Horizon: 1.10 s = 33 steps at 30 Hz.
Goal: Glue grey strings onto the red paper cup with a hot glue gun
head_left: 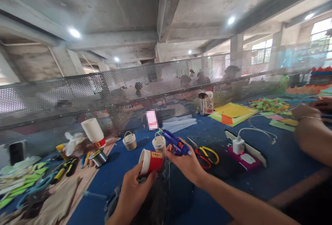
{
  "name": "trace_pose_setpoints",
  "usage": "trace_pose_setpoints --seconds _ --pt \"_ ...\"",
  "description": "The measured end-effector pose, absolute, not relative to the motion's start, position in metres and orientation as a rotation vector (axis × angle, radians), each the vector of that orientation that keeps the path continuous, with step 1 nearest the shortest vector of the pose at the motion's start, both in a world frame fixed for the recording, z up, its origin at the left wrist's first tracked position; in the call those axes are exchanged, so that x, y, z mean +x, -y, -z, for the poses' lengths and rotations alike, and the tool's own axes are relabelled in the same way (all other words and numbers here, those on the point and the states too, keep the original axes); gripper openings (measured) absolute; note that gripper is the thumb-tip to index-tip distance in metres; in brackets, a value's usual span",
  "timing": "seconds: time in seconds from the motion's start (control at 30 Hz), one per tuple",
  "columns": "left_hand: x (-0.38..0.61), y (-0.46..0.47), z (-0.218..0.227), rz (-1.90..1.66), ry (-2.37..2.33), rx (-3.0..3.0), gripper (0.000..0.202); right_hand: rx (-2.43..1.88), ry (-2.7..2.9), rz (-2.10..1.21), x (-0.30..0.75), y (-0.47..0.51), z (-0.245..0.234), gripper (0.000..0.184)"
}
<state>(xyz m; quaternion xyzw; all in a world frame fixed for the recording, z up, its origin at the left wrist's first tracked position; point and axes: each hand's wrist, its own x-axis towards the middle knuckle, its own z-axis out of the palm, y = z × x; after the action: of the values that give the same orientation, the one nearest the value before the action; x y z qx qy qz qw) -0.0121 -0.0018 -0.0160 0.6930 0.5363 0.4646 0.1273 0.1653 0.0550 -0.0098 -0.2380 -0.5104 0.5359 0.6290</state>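
Note:
My left hand [137,187] grips a red and white paper cup [156,160], tilted on its side with its mouth toward the left. In my right hand [188,164] is a blue glue gun [174,142], its nozzle pointing up and left, above and apart from the cup. Just behind the cup stand two small cream buckets with looped handles, one bucket [129,142] to the left and the other bucket [159,143] partly hidden near the glue gun. Greyish threads [166,176] lie beneath the hands.
Yellow and red-handled scissors [207,156] lie right of my right hand. Beyond them is a purple power strip [245,157] with a white charger. A cup stack [93,133] stands at left. Coloured paper sheets [230,112] lie far right, near another person's arm [310,135]. A perforated metal screen [103,100] spans the back.

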Motion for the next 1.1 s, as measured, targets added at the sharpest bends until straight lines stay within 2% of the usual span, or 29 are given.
trace_pose_setpoints --seconds 0.47,0.83,1.1 --pt "-0.009 0.006 0.009 -1.304 -1.424 1.678 0.028 -0.541 1.139 -1.278 0.164 -0.061 0.017 0.026" --pt "-0.011 0.008 0.003 -1.3 -1.399 1.723 0.027 -0.466 1.146 -1.379 0.167 -0.057 0.015 0.026" --pt "-0.011 0.013 -0.004 -1.38 -1.503 1.631 0.035 -0.479 1.107 -1.34 0.161 -0.068 0.04 0.027"
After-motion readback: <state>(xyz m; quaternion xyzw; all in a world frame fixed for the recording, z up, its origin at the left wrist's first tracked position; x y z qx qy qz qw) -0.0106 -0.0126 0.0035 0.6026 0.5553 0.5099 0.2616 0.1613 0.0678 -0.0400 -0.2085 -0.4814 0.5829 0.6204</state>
